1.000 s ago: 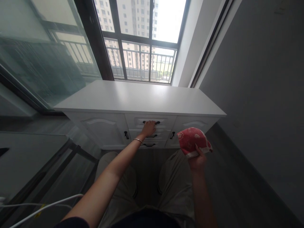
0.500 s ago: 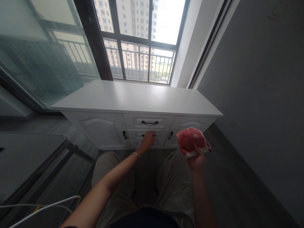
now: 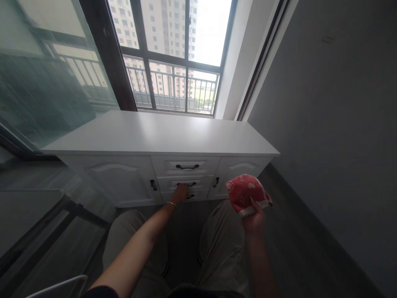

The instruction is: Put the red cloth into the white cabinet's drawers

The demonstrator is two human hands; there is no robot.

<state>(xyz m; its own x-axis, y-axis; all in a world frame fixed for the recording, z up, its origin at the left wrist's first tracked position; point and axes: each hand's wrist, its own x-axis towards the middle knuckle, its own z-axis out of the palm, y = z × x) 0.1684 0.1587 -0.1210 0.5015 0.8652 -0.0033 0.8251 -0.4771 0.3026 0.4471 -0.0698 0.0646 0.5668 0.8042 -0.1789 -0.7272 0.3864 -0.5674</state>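
Note:
A folded red cloth (image 3: 246, 192) with pale patterns and a light edge is gripped in my right hand (image 3: 254, 217), off to the right in front of the cabinet. My left hand (image 3: 180, 193) is at the drawer column of the white cabinet (image 3: 155, 136). It covers part of the middle drawer's black handle (image 3: 190, 183) and the left part of the bottom handle (image 3: 190, 196). Its fingertips are dark and partly hidden, so I cannot tell which handle they touch. Above it, the top drawer handle (image 3: 187, 167) shows fully. All drawers look closed.
Cabinet doors with black handles flank the drawers, the left handle (image 3: 153, 185) and right handle (image 3: 216, 182). A tall window (image 3: 167, 62) stands behind, a grey wall (image 3: 325, 124) to the right. A light-topped piece of furniture (image 3: 27, 219) and a white cable (image 3: 62, 285) are at left.
My left hand has shifted left and down across the drawer fronts, uncovering more of the middle handle. The cloth stays in my right hand. The view has turned slightly to the right.

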